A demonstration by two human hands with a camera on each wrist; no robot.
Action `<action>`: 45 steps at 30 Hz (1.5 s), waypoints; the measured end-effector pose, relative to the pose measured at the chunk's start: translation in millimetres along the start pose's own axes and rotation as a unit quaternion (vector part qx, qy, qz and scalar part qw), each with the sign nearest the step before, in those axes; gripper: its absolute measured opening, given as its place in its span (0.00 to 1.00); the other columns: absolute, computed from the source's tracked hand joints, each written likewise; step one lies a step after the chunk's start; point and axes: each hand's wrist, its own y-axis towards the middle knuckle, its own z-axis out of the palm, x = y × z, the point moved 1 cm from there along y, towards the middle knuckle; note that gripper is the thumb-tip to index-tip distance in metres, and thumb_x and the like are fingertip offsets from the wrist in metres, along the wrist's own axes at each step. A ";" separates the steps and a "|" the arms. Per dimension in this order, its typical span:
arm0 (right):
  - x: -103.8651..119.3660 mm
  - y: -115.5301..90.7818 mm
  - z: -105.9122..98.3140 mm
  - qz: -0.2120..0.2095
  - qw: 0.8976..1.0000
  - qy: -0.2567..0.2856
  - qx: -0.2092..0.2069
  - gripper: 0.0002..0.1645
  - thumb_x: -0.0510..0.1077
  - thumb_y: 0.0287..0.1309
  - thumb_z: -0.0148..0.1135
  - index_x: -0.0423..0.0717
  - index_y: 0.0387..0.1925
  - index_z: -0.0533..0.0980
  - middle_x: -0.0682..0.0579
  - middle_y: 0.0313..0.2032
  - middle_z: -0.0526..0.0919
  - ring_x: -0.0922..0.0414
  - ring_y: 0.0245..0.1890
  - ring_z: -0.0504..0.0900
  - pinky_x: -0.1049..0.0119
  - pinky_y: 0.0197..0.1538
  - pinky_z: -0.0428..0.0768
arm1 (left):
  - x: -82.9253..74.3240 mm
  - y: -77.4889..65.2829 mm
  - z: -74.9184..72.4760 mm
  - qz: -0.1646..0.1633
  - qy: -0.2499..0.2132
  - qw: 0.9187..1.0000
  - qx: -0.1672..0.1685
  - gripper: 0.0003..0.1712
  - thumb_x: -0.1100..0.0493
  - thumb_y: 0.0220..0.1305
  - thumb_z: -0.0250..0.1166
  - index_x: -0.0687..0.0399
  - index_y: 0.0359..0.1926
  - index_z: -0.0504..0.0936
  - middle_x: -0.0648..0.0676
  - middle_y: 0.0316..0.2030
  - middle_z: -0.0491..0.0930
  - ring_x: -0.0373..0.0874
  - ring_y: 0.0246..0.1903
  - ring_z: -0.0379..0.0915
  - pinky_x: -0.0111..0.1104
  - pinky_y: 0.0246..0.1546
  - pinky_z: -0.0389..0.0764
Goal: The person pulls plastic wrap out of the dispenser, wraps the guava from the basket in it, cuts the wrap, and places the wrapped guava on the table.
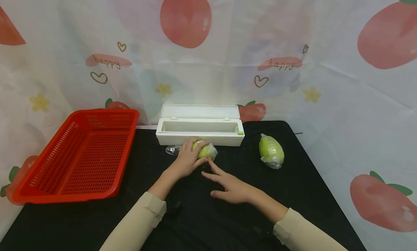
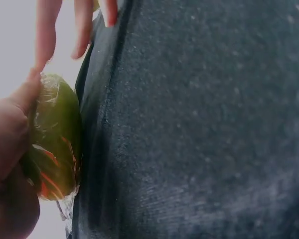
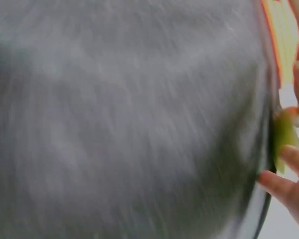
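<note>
A yellow-green fruit (image 1: 206,152) wrapped in clear film lies on the black cloth, in front of a white box. My left hand (image 1: 186,162) grips it from the left, fingers over its top and thumb on the near side. Its film, wrinkled and shiny, shows up close in the left wrist view, where the fruit (image 2: 60,139) sits beside the thumb. My right hand (image 1: 232,188) is nearby with fingers spread, holding nothing. Its forefinger tip reaches the near right side of the fruit; whether it touches, I cannot tell. A second wrapped yellow-green fruit (image 1: 271,150) lies to the right.
The white lidded box (image 1: 200,139) stands at the back, lid up, with a small green piece at its right front corner. A red plastic basket (image 1: 125,164) is at the left. Some crumpled clear film (image 1: 172,150) lies left of the held fruit. Printed cloth hangs behind.
</note>
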 end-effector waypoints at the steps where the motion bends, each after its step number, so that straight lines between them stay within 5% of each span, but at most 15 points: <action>1: -2.8 -1.2 -4.6 0.002 0.999 0.012 -0.030 0.33 0.44 0.68 0.61 0.43 0.71 0.67 0.44 0.77 0.55 0.47 0.71 0.65 0.47 0.64 0.73 | -0.1 0.1 -0.4 0.002 0.000 1.000 0.001 0.36 0.42 0.70 0.59 0.38 0.74 0.59 0.62 0.70 0.54 0.64 0.67 0.54 0.60 0.65 0.59; 3: -6.7 -1.3 -14.5 0.021 0.993 0.038 -0.114 0.22 0.42 0.67 0.62 0.44 0.61 0.77 0.44 0.64 0.76 0.50 0.57 0.81 0.54 0.54 0.81 | 0.0 0.1 -0.6 0.006 0.004 1.000 0.002 0.36 0.42 0.71 0.60 0.38 0.74 0.59 0.62 0.70 0.54 0.64 0.67 0.54 0.60 0.65 0.59; 5: -10.3 2.0 -22.3 0.064 0.976 0.081 -0.189 0.15 0.40 0.67 0.62 0.43 0.53 0.81 0.45 0.51 0.85 0.51 0.45 0.85 0.59 0.47 0.83 | -0.1 -0.5 -0.8 0.005 0.006 1.000 0.001 0.36 0.43 0.70 0.61 0.38 0.74 0.59 0.62 0.70 0.54 0.64 0.67 0.54 0.60 0.64 0.60; 8: -13.3 11.4 -27.8 0.132 0.944 0.189 -0.237 0.18 0.37 0.68 0.58 0.39 0.58 0.77 0.40 0.56 0.81 0.46 0.53 0.82 0.55 0.54 0.81 | -0.3 -1.7 -1.4 0.009 0.012 1.000 -0.006 0.36 0.45 0.69 0.63 0.39 0.74 0.61 0.63 0.70 0.56 0.65 0.66 0.56 0.60 0.63 0.61; 11: -14.9 23.3 -24.5 0.178 0.918 0.274 -0.226 0.30 0.35 0.70 0.52 0.36 0.71 0.63 0.36 0.70 0.66 0.42 0.70 0.66 0.46 0.68 0.68 | -1.1 -2.1 -1.5 0.018 0.028 0.999 -0.010 0.37 0.47 0.68 0.64 0.40 0.73 0.61 0.63 0.69 0.56 0.65 0.65 0.57 0.60 0.62 0.63; 14: -13.5 34.3 -15.9 0.189 0.908 0.314 -0.203 0.38 0.32 0.68 0.48 0.34 0.76 0.50 0.37 0.76 0.53 0.43 0.75 0.55 0.46 0.72 0.60 | -1.8 -1.7 -0.6 0.025 0.052 0.998 -0.009 0.38 0.46 0.68 0.64 0.40 0.74 0.59 0.64 0.69 0.56 0.65 0.66 0.57 0.59 0.62 0.64; 22: 3.6 47.0 11.8 0.219 0.926 0.236 -0.199 0.50 0.34 0.59 0.48 0.38 0.78 0.37 0.41 0.77 0.47 0.49 0.76 0.49 0.49 0.74 0.54 | -6.5 -1.1 3.8 0.011 0.095 0.995 -0.002 0.39 0.44 0.71 0.59 0.40 0.76 0.52 0.64 0.71 0.52 0.65 0.67 0.55 0.58 0.63 0.64; 26: 14.6 48.0 22.9 0.226 0.923 0.245 -0.191 0.53 0.35 0.58 0.48 0.39 0.78 0.31 0.41 0.78 0.31 0.48 0.78 0.38 0.48 0.76 0.46 | -10.8 -2.4 5.2 -0.006 0.108 0.994 -0.008 0.40 0.45 0.71 0.59 0.40 0.77 0.52 0.65 0.71 0.51 0.66 0.67 0.54 0.59 0.63 0.64; 29: 23.3 47.4 28.4 0.221 0.901 0.318 -0.193 0.56 0.33 0.55 0.48 0.39 0.77 0.28 0.41 0.77 0.26 0.47 0.78 0.34 0.47 0.76 0.43 | -14.0 -3.3 6.6 -0.006 0.119 0.993 -0.016 0.40 0.46 0.70 0.61 0.42 0.77 0.54 0.66 0.71 0.52 0.66 0.67 0.53 0.60 0.63 0.64; 34: 39.1 50.6 28.1 0.201 0.841 0.463 -0.194 0.58 0.29 0.52 0.48 0.34 0.75 0.25 0.41 0.76 0.22 0.47 0.77 0.29 0.48 0.76 0.40 | -17.1 -4.3 7.2 -0.010 0.116 0.993 -0.026 0.38 0.49 0.71 0.62 0.43 0.76 0.56 0.67 0.71 0.52 0.65 0.67 0.52 0.60 0.62 0.64; 40: 55.2 53.8 16.4 0.189 0.781 0.566 -0.187 0.50 0.27 0.48 0.45 0.24 0.73 0.41 0.37 0.76 0.39 0.47 0.76 0.38 0.53 0.75 0.38 | -15.7 -5.6 4.9 -0.005 0.100 0.994 -0.036 0.41 0.54 0.65 0.65 0.44 0.75 0.58 0.67 0.70 0.54 0.66 0.66 0.55 0.60 0.62 0.65; 42: 59.1 52.9 12.3 0.186 0.777 0.579 -0.164 0.48 0.28 0.49 0.44 0.24 0.73 0.43 0.36 0.77 0.39 0.47 0.77 0.37 0.52 0.76 0.37 | -15.2 -5.3 4.1 0.000 0.097 0.995 -0.030 0.41 0.55 0.65 0.65 0.44 0.75 0.57 0.67 0.70 0.54 0.66 0.66 0.55 0.60 0.62 0.64; 45: 59.4 48.1 6.9 0.187 0.797 0.561 -0.122 0.53 0.29 0.51 0.45 0.30 0.76 0.34 0.39 0.78 0.31 0.47 0.77 0.29 0.47 0.76 0.34 | -15.2 -4.9 2.6 0.005 0.096 0.995 -0.017 0.40 0.55 0.68 0.64 0.44 0.76 0.56 0.67 0.71 0.53 0.66 0.67 0.54 0.61 0.63 0.63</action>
